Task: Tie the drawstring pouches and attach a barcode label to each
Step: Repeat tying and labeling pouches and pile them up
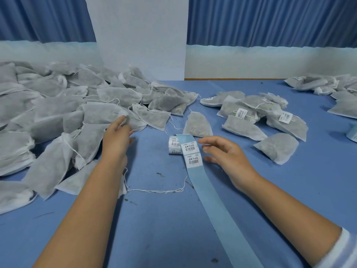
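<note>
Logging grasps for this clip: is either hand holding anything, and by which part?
Nothing is held. The left hand touches a pouch at its right end; the right hand hovers open beside the label strip.

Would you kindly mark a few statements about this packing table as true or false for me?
1. The left hand reaches to the big pile of pouches. True.
2. The right hand holds a pouch. False: it is open and holds nothing, beside the label strip.
3. Two barcode labels sit on the unrolled strip. True.
4. No pouch in the group on the right carries a label. False: at least two do, such as this labelled pouch.
</note>
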Motion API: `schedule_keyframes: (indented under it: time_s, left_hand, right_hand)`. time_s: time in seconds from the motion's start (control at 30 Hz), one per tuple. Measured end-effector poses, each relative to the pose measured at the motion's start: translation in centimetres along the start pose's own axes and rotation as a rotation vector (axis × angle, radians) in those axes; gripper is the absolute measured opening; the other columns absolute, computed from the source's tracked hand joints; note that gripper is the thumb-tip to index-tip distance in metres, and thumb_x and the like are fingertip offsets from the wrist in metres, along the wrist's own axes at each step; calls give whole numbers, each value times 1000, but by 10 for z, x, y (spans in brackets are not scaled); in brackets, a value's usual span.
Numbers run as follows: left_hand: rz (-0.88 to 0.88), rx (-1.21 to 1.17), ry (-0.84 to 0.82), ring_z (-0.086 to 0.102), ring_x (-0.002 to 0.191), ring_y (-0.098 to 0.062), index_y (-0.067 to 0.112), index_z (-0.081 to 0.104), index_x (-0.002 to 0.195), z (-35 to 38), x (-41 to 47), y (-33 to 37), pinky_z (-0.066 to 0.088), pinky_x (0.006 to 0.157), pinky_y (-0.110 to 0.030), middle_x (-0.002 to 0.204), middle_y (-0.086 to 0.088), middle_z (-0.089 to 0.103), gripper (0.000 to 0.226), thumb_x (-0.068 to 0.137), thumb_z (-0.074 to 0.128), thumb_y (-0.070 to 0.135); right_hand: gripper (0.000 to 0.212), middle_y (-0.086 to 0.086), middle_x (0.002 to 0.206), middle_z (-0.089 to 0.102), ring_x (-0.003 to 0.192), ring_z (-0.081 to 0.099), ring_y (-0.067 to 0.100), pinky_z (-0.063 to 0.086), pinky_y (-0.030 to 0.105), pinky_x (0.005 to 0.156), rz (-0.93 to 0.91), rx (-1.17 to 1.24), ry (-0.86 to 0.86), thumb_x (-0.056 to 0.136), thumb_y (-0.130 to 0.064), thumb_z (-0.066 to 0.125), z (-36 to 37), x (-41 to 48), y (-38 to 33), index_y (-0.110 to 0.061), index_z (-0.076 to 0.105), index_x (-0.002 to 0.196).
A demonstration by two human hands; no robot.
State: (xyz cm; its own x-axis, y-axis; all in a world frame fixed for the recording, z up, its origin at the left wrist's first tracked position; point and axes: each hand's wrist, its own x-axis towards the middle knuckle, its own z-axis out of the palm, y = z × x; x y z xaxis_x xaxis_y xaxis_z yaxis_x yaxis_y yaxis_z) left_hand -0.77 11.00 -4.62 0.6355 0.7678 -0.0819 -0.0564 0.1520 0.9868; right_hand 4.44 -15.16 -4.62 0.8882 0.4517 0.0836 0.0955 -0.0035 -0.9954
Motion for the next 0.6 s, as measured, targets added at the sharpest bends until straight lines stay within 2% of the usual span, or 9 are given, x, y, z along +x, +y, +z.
schedule_keyframes:
  time_s: [0.07, 0.13, 0.2, 0.27, 0.33, 0.37, 0.47, 0.53, 0.6]
  left_hand:
    - [-45, -27, -13, 66, 92, -5, 19, 62, 127, 0, 2, 2, 47, 69, -19, 107, 3, 60, 36, 94, 53, 8]
    - [-51, -20, 0, 65, 91, -13, 17, 68, 95, 1, 2, 1, 41, 65, -20, 96, 0, 57, 19, 90, 54, 5]
    - [-15, 27, 13, 53, 86, -20, 22, 60, 72, 3, 0, -4, 35, 62, -23, 83, -1, 55, 26, 87, 55, 1]
    - [-15, -3, 13, 56, 86, -20, 23, 64, 84, 5, -2, -3, 36, 61, -21, 78, 6, 59, 24, 87, 58, 0]
    - [-86, -145, -21, 65, 91, -15, 25, 61, 117, 6, -2, 1, 42, 59, -18, 91, 5, 61, 39, 88, 59, -1]
    - [-115, -220, -38, 67, 92, -13, 25, 57, 126, 4, -2, 4, 44, 58, -16, 97, 3, 62, 45, 90, 58, -1]
    - [-173, -432, -63, 68, 102, -12, 25, 60, 122, -1, 1, 7, 47, 58, -14, 126, 14, 63, 39, 95, 51, -2]
    - [-214, -538, -86, 68, 107, -11, 22, 61, 123, -4, 0, 8, 47, 58, -13, 116, 19, 63, 39, 97, 47, -2]
    - [-245, -562, -102, 70, 97, -7, 16, 59, 129, -4, -1, 8, 46, 59, -13, 101, 12, 63, 39, 97, 46, -2]
  right_hand:
    - [30, -12, 94, 74, 90, 65, 2, 54, 42, 94, 9, -12, -22, 92, -2, 58, 1, -1, -1, -26, 76, 87]
    - [28, -8, 96, 75, 94, 66, 9, 53, 44, 96, 23, -30, -34, 92, 0, 56, 2, -2, -2, -22, 75, 92]
    - [28, -5, 99, 75, 96, 67, 14, 52, 44, 97, 33, -50, -31, 91, 1, 56, 2, -3, -2, -19, 74, 93]
    - [29, -6, 98, 74, 94, 67, 12, 52, 43, 96, 26, -74, -35, 91, 3, 55, 3, -4, -2, -19, 74, 92]
    - [29, -6, 98, 74, 93, 66, 10, 52, 42, 95, 14, -99, -43, 90, 4, 56, 3, -4, -3, -19, 74, 91]
    - [29, -5, 99, 74, 94, 67, 12, 52, 42, 95, 10, -109, -46, 91, 3, 56, 3, -4, -2, -20, 74, 91]
    - [27, -1, 103, 74, 101, 67, 19, 52, 44, 97, 1, -136, -58, 91, 1, 58, 2, -4, 0, -20, 74, 92]
    - [26, 0, 105, 73, 104, 66, 23, 51, 44, 98, -4, -144, -66, 91, 0, 58, 1, -4, 1, -20, 74, 93]
    - [26, 1, 105, 73, 103, 66, 22, 52, 43, 97, -3, -135, -72, 92, 1, 58, 2, -4, 1, -20, 75, 92]
